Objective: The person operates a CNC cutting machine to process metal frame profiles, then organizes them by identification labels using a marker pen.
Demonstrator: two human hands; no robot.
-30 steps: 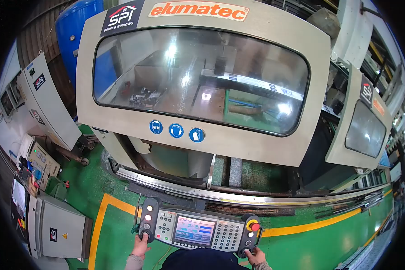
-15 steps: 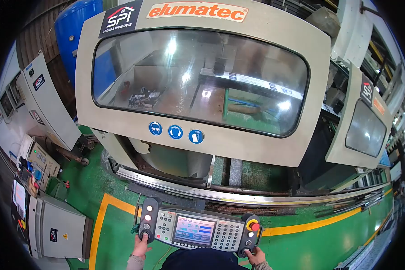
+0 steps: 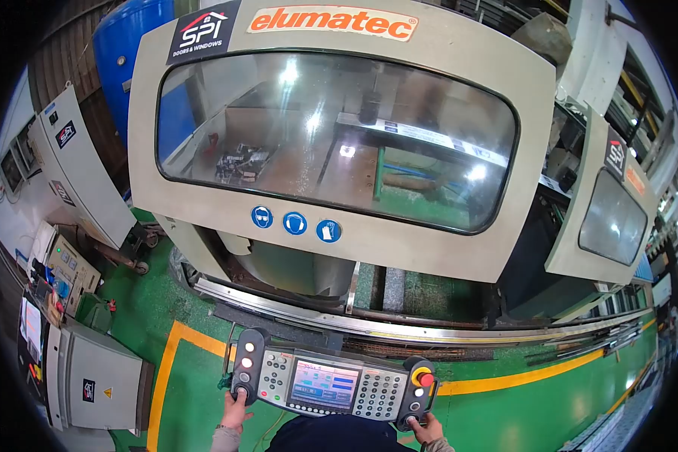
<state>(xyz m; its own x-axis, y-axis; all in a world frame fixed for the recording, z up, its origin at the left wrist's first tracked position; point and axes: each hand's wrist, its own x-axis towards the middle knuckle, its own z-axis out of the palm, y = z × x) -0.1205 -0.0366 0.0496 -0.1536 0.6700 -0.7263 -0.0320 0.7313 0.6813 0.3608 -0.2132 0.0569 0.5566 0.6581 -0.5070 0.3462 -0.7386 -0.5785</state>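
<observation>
I hold a grey control pendant with a lit screen, keypads and black side grips low in the head view. My left hand grips its left handle, thumb by the lowest round button. My right hand grips the right handle under the red emergency stop. In front stands a beige Elumatec machine hood with a large window, behind which a long profile lies under a dark spindle.
A second beige hood stands to the right. Grey cabinets and a small control box stand at the left on the green floor. A yellow floor line runs before the machine's steel rail. A blue tank is behind.
The view has shifted slightly downward. Both hands stay on the pendant handles and nothing else has visibly moved.
</observation>
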